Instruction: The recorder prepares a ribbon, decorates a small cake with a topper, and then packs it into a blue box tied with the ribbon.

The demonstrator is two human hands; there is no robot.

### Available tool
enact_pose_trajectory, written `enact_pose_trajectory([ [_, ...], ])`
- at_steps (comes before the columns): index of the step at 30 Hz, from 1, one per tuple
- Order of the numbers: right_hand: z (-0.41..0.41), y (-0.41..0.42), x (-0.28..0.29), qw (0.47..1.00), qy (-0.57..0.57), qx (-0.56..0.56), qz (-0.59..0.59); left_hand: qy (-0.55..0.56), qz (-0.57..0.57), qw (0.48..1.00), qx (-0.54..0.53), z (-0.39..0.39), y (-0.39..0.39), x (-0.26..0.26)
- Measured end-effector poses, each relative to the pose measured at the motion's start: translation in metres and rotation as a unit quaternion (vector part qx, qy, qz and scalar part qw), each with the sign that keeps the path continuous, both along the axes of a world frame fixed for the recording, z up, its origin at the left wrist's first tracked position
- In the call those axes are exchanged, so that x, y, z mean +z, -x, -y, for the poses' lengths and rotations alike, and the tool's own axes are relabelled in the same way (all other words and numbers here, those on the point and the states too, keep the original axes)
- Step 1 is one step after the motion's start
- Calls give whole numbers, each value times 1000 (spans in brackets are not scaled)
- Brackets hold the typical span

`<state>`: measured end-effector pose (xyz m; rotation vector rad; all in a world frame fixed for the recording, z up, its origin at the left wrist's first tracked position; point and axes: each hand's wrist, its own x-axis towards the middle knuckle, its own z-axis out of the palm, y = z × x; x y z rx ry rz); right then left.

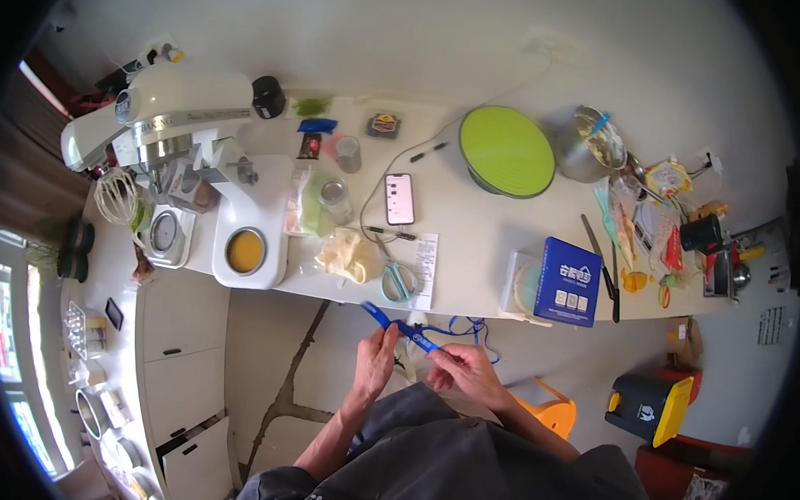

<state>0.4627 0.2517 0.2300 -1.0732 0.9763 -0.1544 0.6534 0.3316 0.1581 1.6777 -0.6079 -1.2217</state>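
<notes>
A blue printed ribbon [417,336] is stretched between my two hands, in front of the worktop's near edge. My left hand [375,358] pinches it near one end, which sticks up past the fingers. My right hand [467,370] grips it farther right with thumb and forefinger. A loose length of the ribbon hangs in loops beyond my right hand. On the worktop close by lie scissors with light-blue handles [398,282], a long printed paper slip [427,269] and a crumpled cream cloth [348,256]. A blue box [566,282] leans on a clear-sided box [521,282] at the right.
A stand mixer [190,112] and a cup of orange liquid [245,251] stand left. Farther back are a phone [399,198], glass jars [335,200], a green turntable [506,152] and a steel bowl [578,161]. Knives [599,253] lie right. An orange stool [551,413] stands below.
</notes>
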Motion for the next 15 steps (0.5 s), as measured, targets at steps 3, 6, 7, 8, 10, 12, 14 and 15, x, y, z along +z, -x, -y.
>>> enact_pose_trajectory([
  [3, -10, 26, 12, 997, -4, -77, -13, 23, 74, 993, -90, 16, 3, 10],
  [6, -21, 54, 18, 992, 7, -120, -25, 39, 32, 991, -126, 36, 9, 18],
  [7, -27, 63, 20, 989, 10, -142, -26, 97, -19, 988, -116, 43, 12, 21],
  [8, -30, 69, 27, 985, 14, -171, -20, 109, -38, 985, -131, 50, 16, 25],
  [10, -37, 85, 30, 981, 27, -191, -23, 138, -76, 978, -137, 65, 30, 35],
  [12, -43, 102, 33, 974, 36, -221, -23, 175, -116, 966, -152, 79, 46, 50],
  [14, -48, 112, 39, 969, 36, -244, -8, 176, -179, 956, -154, 93, 64, 61],
  [15, -49, 119, 41, 967, 32, -254, 4, 172, -243, 944, -142, 100, 74, 66],
])
